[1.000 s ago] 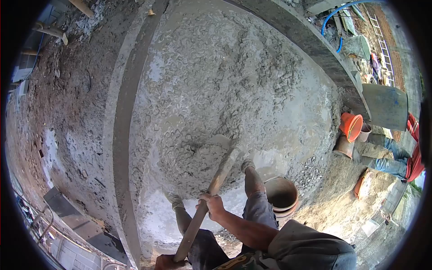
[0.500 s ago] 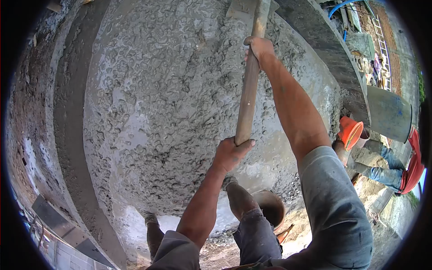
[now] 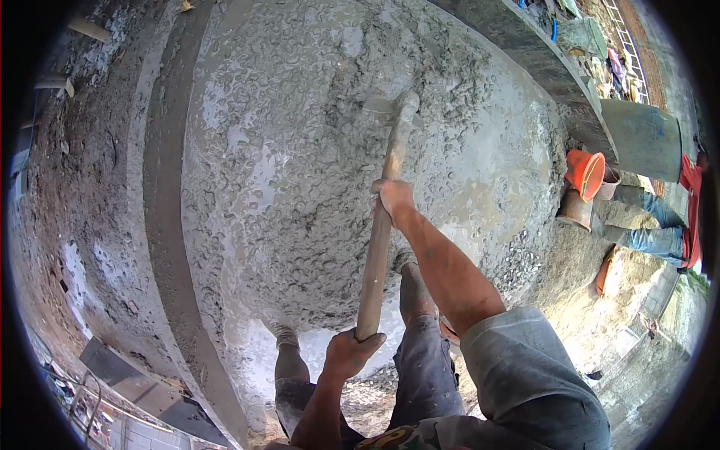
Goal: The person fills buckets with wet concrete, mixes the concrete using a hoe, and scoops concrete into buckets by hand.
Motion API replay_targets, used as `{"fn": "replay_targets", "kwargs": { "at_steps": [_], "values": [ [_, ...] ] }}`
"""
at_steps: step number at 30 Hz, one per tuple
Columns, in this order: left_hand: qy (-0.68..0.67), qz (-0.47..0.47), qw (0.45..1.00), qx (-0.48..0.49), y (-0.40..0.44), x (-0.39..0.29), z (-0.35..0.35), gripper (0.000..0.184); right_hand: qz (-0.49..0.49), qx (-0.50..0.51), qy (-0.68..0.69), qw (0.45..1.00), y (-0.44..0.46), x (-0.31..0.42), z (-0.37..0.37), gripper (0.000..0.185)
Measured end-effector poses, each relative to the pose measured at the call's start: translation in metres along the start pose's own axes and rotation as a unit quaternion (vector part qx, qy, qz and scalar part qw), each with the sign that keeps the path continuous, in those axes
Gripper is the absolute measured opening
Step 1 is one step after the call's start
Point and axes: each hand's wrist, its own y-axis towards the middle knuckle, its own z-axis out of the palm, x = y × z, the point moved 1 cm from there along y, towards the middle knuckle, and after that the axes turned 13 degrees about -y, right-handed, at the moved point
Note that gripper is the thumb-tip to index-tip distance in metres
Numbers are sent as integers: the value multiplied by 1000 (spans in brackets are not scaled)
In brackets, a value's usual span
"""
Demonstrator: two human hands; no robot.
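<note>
Right arm (image 3: 448,270) stretched way out, right hand (image 3: 394,198) curled tight, left hand (image 3: 349,355) kinda fisted closer in.

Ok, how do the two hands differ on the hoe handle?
The right hand grips partway up the handle, nearer the blade; the left hand grips its near end. The right hand reaches farther out; the left hand is closer in. Both are closed around the same handle.

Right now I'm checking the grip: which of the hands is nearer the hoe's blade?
Right. The right hand grips the handle between the blade and the left hand, which holds the end nearer the body.
</note>
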Motion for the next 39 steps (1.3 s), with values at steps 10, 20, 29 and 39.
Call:
{"fn": "replay_targets", "kwargs": {
  "at_steps": [10,20,29,39],
  "values": [
    [-35,-165,986,-14,-232,200,-85,43,127,117,24,985,-214,-211,125,15],
    [13,53,998,26,-94,51,-51,46,-92,101,81,987,-172,15,39,12],
    [-211,352,911,-35,121,-262,-140,49,-509,-1,6,861,-48,390,95,26],
    [-228,198,953,-30,157,-254,-140,58,-309,-6,-188,932,80,371,178,32]
  ]
}}
